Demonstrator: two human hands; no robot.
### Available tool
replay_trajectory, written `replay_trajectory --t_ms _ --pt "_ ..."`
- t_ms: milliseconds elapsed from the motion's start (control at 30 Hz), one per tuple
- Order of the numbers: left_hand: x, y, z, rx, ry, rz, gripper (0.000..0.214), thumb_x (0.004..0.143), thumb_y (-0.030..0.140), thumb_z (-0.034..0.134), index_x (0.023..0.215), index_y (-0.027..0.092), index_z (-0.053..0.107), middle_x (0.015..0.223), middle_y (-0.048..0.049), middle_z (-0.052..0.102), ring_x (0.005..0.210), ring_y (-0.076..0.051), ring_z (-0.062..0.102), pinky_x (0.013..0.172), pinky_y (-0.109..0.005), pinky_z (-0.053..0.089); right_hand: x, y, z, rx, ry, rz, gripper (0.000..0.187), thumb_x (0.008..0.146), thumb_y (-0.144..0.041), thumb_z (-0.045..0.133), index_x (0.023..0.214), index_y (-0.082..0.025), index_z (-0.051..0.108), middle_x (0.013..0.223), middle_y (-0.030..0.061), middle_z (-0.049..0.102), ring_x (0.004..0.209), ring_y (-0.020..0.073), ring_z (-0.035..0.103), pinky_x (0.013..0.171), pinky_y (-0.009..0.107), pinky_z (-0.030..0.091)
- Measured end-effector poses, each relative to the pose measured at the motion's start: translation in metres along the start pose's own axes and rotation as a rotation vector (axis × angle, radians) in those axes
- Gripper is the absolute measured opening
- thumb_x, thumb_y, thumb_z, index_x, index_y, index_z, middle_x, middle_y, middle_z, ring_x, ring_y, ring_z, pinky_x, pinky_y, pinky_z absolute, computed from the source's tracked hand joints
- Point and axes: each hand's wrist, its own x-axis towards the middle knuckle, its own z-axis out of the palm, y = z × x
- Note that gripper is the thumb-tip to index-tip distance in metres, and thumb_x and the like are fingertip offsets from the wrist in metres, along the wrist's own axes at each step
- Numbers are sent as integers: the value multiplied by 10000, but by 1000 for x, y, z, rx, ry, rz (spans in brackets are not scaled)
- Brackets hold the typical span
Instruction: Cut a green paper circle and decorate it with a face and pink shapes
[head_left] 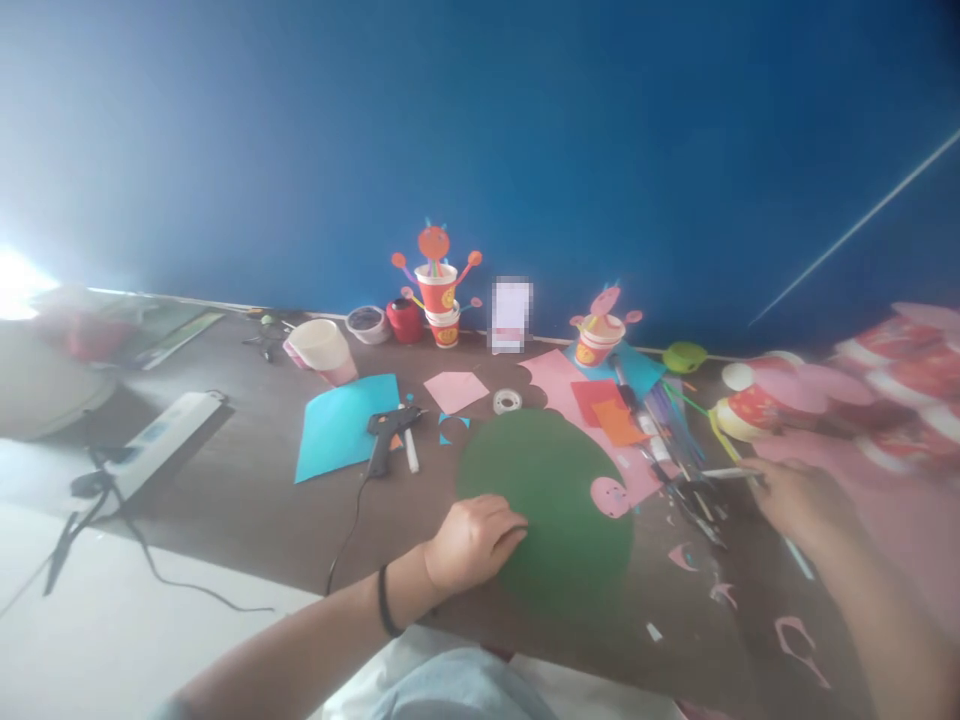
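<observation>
Blue wall [525, 120] fills the upper half of the view, and below it a dark brown table [247, 500] crowded with craft supplies runs from left to right. At the centre lies a large rounded green paper sheet [555, 490], flat on the table, with a small pink cutout [609, 497] at its right edge. The person's left hand [474, 540] rests on the sheet's near left edge, knuckles up, fingers curled together and pressing down on the paper. The right hand [799, 500] is far to the right, at the end of a thin pale stick [724, 473] beside a heap of pens [675, 440]. It is blurred, so whether its fingers pinch the stick cannot be told. A black glue gun [386, 435] lies on a light blue sheet [334, 430] to the left, with a tape roll [507, 401] just behind the green sheet. Decorated paper cups [439, 290] stand against the wall. Judging by the hold, steady downward pressure from the left hand would stop the green sheet sliding, and a slow reach on the right would avoid scattering the pens.
</observation>
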Motion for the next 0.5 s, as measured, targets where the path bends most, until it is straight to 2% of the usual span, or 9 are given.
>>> replay_trajectory --t_ms 167,267,400,500 --pt "3 3 -3 13 -15 71 209 886 169 439 944 176 640 824 -59 621 801 -160 583 713 -274 496 6 -6 5 9 -11 -46 288 605 -43 633 828 -179 756 946 220 655 741 229 566 640 374 330" --pt "3 3 -3 6 -10 86 202 872 146 454 973 173 628 871 -61 625 820 -164 568 710 -274 495 5 -16 0 11 10 -77 253 640 -24 602 779 -170 755 936 218 651 793 233 568 651 376 323" --pt "1 3 -1 31 -40 91 217 863 132 449 996 171 616 920 -69 615 833 -176 549 708 -292 490 9 -22 -23 21 63 -96 227 652 0 576 654 -177 717 825 162 662 810 228 565 644 368 306" --pt "0 4 -1 60 -69 90 214 862 135 442 995 171 606 949 -72 607 843 -182 542 737 -316 483 16 -16 -50 54 156 -27 225 682 -23 555 593 -174 695 727 148 656 628 187 546 584 369 278"
